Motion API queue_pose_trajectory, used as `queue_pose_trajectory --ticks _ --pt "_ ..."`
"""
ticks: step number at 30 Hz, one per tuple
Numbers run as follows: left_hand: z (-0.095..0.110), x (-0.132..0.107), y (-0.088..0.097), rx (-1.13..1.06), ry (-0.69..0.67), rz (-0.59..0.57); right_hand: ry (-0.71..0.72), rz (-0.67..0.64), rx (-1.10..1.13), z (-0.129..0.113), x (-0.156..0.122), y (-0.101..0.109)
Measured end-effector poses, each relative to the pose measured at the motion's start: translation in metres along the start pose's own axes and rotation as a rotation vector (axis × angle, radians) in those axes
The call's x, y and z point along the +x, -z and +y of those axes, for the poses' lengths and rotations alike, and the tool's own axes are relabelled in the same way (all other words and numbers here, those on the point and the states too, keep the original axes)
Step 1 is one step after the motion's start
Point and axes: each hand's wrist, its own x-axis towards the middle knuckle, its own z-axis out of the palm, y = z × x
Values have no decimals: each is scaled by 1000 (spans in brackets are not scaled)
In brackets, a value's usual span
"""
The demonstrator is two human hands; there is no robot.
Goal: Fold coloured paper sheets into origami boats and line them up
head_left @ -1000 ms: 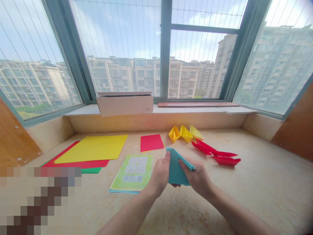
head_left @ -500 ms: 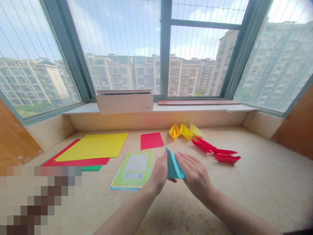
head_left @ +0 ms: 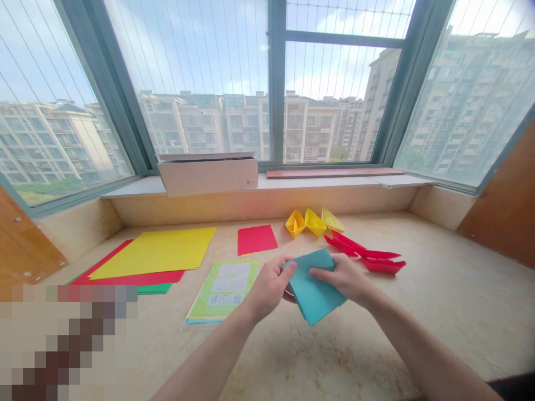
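Observation:
Both my hands hold a folded teal paper (head_left: 314, 287) just above the marble ledge (head_left: 443, 301). My left hand (head_left: 267, 287) pinches its left edge, thumb on top. Its upper right corner is gripped by my right hand (head_left: 345, 278), fingers curled. The paper lies nearly flat, one corner pointing toward me. Behind it sit three yellow paper boats (head_left: 313, 221) and several red paper boats (head_left: 363, 255). A small red sheet (head_left: 256, 239) lies just beyond my left hand.
A green paper pack (head_left: 223, 284) lies left of my hands. Large yellow paper (head_left: 156, 252) rests on red and green sheets at the far left. A white cardboard box (head_left: 208, 174) stands on the windowsill. Wooden panels flank both sides.
The teal paper, held upright and narrow before, has been opened out and turned flatter. My right hand shifted from lying flat over it to gripping its upper right corner.

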Motion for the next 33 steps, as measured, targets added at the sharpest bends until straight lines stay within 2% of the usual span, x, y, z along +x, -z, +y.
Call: queue_pose_trajectory --ticks 3,7,9,11,16,19,28,33 --pt "0 3 2 -71 -20 46 -1 -8 93 -1 3 4" --pt "-1 7 6 -146 -95 209 40 -153 135 -6 0 11" --pt "-1 8 8 -169 -96 230 48 -188 144 -8 -1 14" --pt "-1 7 9 -186 -81 189 65 -165 153 -8 -2 17" --pt "3 0 12 -240 -41 -32 113 -130 196 -6 -3 25" --pt "4 -3 14 -258 -14 -113 129 -132 241 -4 -4 28" --pt "3 -6 22 -219 -16 -195 176 -154 218 8 -2 33" --pt "9 -10 18 -346 -67 -196 188 -88 392 7 -2 34"
